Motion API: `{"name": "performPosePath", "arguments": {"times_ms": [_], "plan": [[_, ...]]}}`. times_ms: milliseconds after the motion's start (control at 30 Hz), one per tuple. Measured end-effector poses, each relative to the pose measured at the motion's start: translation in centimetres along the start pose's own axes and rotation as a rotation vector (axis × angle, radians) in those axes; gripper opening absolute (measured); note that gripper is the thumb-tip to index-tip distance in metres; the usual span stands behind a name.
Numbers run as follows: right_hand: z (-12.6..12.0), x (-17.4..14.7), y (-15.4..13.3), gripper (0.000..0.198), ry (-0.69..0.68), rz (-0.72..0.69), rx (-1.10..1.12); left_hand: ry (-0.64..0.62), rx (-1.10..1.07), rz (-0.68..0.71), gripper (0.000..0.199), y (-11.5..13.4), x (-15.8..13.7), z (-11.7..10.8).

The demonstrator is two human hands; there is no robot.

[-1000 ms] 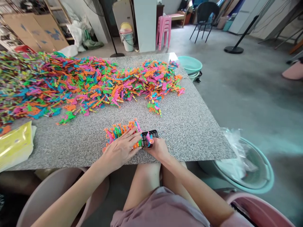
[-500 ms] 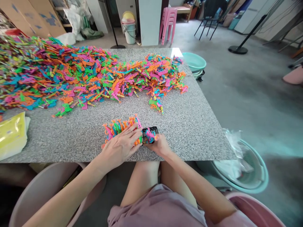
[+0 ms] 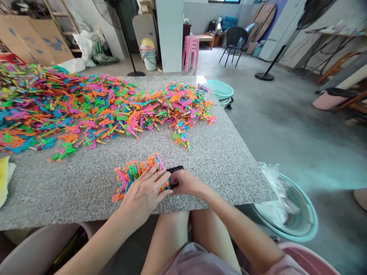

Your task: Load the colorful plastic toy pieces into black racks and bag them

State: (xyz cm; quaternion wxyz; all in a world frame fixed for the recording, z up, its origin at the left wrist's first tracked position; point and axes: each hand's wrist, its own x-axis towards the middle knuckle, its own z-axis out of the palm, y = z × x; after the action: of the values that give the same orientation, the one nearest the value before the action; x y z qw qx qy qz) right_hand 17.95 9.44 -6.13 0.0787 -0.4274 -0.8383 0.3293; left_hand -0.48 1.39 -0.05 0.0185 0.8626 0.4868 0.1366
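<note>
A row of small bright plastic toy guns (image 3: 126, 178), tipped with orange suction cups, is packed side by side near the table's front edge. Over its right part my left hand (image 3: 145, 187) lies flat, fingers stretched out and touching the toys. Just right of the row is a small black mesh basket (image 3: 175, 168), mostly covered by my hands. My right hand (image 3: 185, 183) reaches into it with curled fingers; whatever they hold is hidden. Farther back spreads a large heap of similar toy guns (image 3: 114, 110), with a few loose ones (image 3: 181, 139) at its front.
The speckled stone tabletop (image 3: 223, 164) ends just before my knees. A yellow packet (image 3: 3, 179) lies at the left edge. Below right stand a mint basket (image 3: 311, 217) with clear plastic bags (image 3: 269, 181) and a pink tub (image 3: 301, 256). A large pale bin (image 3: 31, 248) is below left.
My head view has shifted to the right and upward. My right hand has moved from the basket's right side over its inside, covering the pink and blue toys seen there. My left hand stays on the row.
</note>
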Motion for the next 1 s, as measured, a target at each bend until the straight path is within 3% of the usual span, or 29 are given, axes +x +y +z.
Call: {"name": "performPosePath", "arguments": {"times_ms": [33, 133, 167, 267, 367, 500, 600, 800, 1000], "plan": [[-1.3, 1.0, 1.1, 0.018, 0.061, 0.045, 0.013, 0.015, 0.016, 0.003, 0.037, 0.0, 0.0, 0.2], [-4.8, 4.9, 4.3, 0.034, 0.426, 0.322, -0.071, 0.042, 0.067, 0.024, 0.033, 0.0, -0.2, 0.6], [-5.6, 6.2, 5.2, 0.040, 0.476, 0.392, -0.110, 0.046, 0.081, 0.033, 0.033, 0.0, -0.2, 0.6], [-6.7, 8.8, 7.2, 0.038, 0.336, 0.502, -0.130, 0.060, 0.110, 0.054, 0.033, -0.1, -0.3, 0.6], [-6.6, 8.4, 9.0, 0.022, 0.228, 0.545, -0.063, 0.056, 0.119, 0.064, 0.034, -0.1, -0.4, 0.5], [-6.0, 4.2, 10.4, 0.012, 0.412, 0.479, -0.086, 0.047, 0.093, 0.058, 0.036, -0.3, -0.8, 0.2], [-4.9, 1.3, 9.4, 0.008, 0.499, 0.378, -0.009, 0.029, 0.064, 0.053, 0.035, -0.4, -1.1, -0.1], [-0.3, 0.1, 4.2, 0.010, 0.354, 0.170, 0.447, 0.021, 0.092, 0.077, 0.031, -0.1, -1.1, -0.6], [2.1, 2.8, 1.2, 0.013, 0.306, 0.033, 0.499, 0.014, 0.127, 0.083, 0.034, 0.2, -0.7, -1.0]]}}
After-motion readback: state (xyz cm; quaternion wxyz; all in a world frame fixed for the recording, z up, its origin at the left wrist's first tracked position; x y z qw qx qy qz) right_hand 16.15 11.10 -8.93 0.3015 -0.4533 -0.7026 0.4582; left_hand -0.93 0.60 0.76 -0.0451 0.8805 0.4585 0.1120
